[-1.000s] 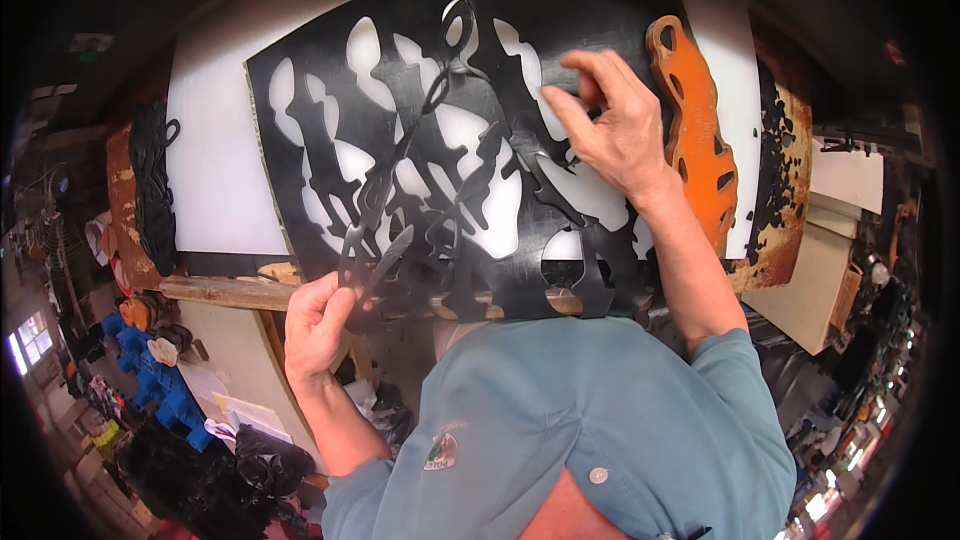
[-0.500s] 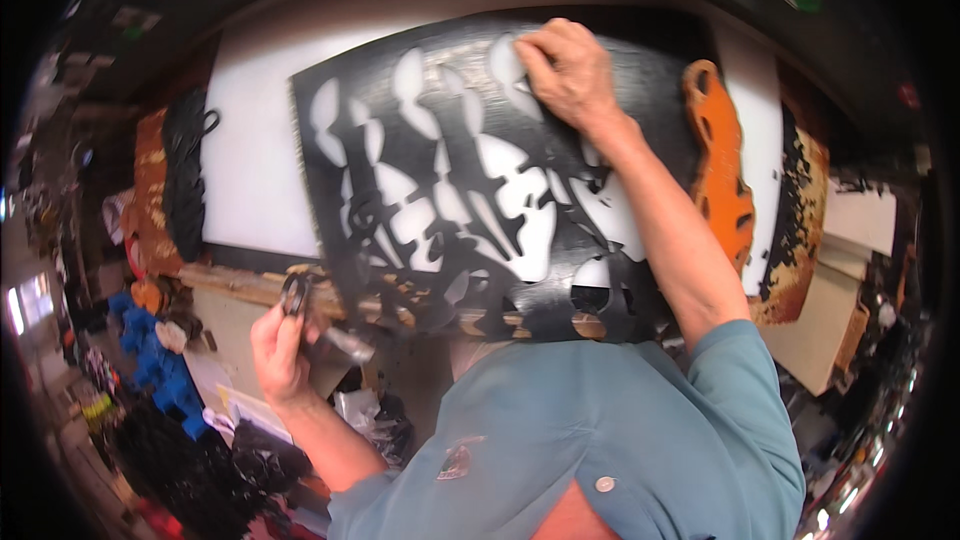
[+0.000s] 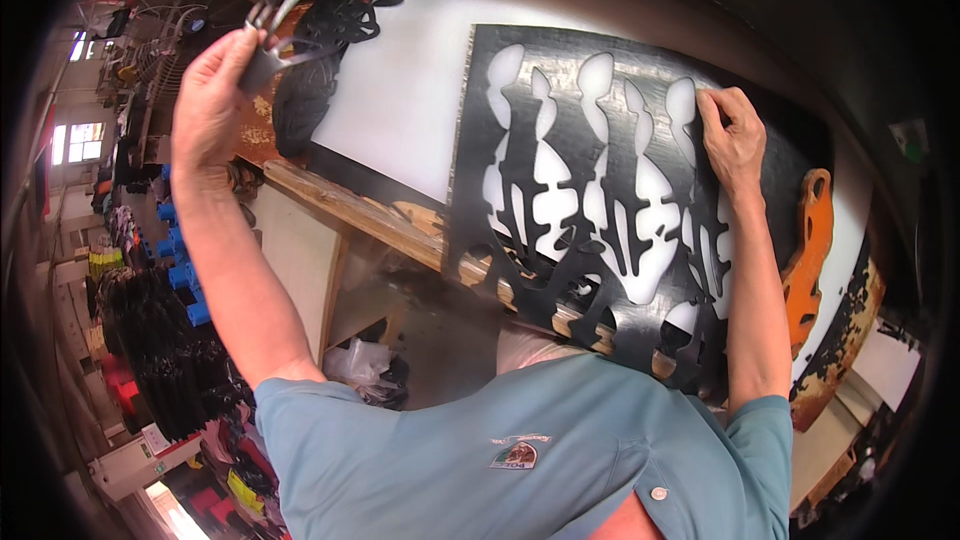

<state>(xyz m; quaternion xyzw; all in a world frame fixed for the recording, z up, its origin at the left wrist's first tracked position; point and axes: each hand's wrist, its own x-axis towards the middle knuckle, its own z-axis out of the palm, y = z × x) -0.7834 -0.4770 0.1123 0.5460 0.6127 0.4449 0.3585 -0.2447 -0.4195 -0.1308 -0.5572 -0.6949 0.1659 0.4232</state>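
A black sheet (image 3: pixel 620 130) riddled with cut-out shapes lies over a white board (image 3: pixel 420 70), and its near edge hangs past the bench. My right hand (image 3: pixel 735 145) has its fingers curled and its fingertips pressed together at the rim of a hole in the sheet's far right part. Raised at the far left, my left hand (image 3: pixel 215 90) is closed round several thin dark cut pieces (image 3: pixel 285 25), blurred by motion. Just beyond it sits a pile of black cut-out pieces (image 3: pixel 320 70). To the right of my right forearm lies an orange cutting die (image 3: pixel 806 250) with holes.
A wooden beam (image 3: pixel 350 215) runs along the bench's near edge. Below it is a clear plastic bag (image 3: pixel 360 365). Blue objects (image 3: pixel 180 260) and heaps of black material (image 3: pixel 150 360) fill the left side. A rusty, worn plate (image 3: pixel 835 365) borders the board on the right.
My left hand has swung up and out to the far left with the cut pieces, beside the pile. My right hand stays at the same hole. The whole view has turned toward the left.
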